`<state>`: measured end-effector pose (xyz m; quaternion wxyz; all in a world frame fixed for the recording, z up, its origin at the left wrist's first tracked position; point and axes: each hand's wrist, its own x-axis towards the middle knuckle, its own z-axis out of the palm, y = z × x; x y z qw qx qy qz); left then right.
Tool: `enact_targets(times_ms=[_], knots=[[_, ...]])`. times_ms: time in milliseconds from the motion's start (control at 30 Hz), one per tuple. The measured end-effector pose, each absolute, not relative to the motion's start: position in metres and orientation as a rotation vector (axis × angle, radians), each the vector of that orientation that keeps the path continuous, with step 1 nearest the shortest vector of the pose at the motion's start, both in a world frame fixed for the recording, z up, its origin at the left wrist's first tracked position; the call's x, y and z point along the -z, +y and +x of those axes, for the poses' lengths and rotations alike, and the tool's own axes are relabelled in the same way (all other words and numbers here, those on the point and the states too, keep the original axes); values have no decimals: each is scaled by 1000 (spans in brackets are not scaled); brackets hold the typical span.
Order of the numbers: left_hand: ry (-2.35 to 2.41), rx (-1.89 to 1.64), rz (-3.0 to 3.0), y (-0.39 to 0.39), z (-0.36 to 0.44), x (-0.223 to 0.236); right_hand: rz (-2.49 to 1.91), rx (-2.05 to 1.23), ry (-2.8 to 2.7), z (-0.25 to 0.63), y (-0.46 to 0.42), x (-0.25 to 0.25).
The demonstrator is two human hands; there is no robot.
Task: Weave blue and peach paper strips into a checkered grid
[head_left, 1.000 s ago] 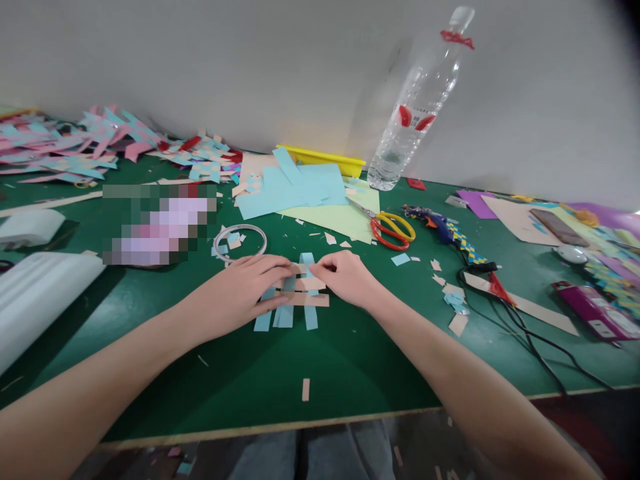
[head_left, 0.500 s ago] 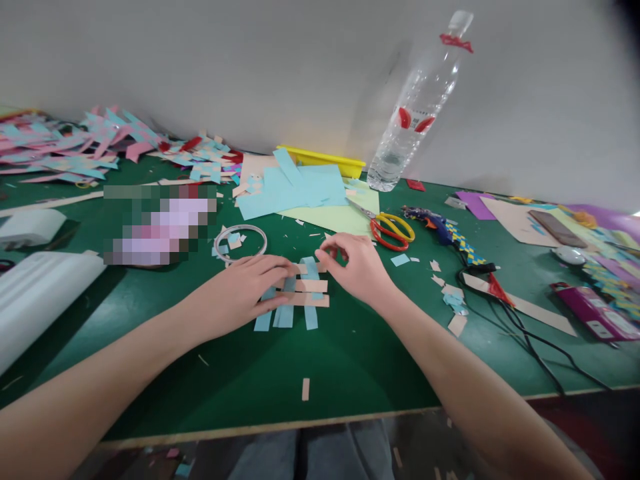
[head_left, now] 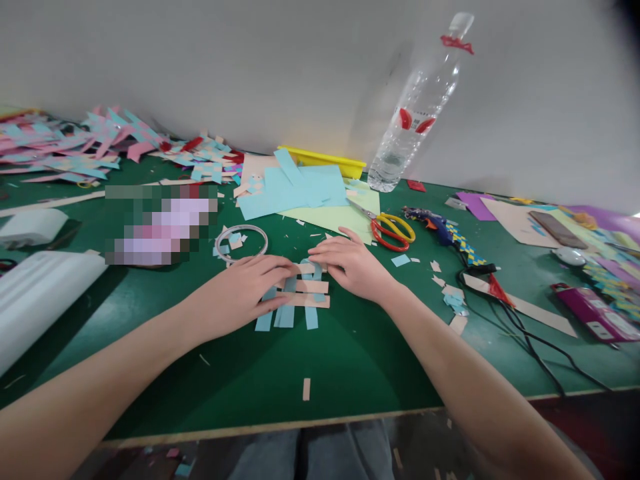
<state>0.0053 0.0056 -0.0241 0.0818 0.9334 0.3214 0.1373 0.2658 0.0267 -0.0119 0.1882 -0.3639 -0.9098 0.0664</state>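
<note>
Resting palm-down, fingers slightly spread, the left hand [head_left: 255, 283] covers the left part of crossed peach strips [head_left: 313, 287] and blue strips [head_left: 311, 319] on the green bench [head_left: 240, 380]. Right hand [head_left: 356, 267], fingers extended, thumb apart, is at the strips' upper right; fingertip contact cannot be told. Farther out: pale ring [head_left: 243, 227] just beyond the left hand, scissors [head_left: 376, 218] beyond the right, clear bottle [head_left: 415, 120] near the wall [head_left: 200, 67].

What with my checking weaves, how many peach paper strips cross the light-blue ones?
3: top strip, middle strip, bottom strip, extending right from the left hand, which may hide more.
</note>
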Motion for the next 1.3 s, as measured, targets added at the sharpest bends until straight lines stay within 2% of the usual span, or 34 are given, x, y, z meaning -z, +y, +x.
enact_targets(times_ms=[300, 967, 1133, 1300], knots=[[984, -403, 2746, 4, 5, 23, -986, -160, -2586, 264, 25, 14], [948, -446, 2820, 3, 6, 22, -933, -379, -2445, 262, 20, 8], [857, -521, 2870, 1, 8, 17, -1043, -565, -2438, 272, 17, -13], [566, -452, 2901, -3, 11, 12, -1294, -1057, -2574, 282, 18, -25]])
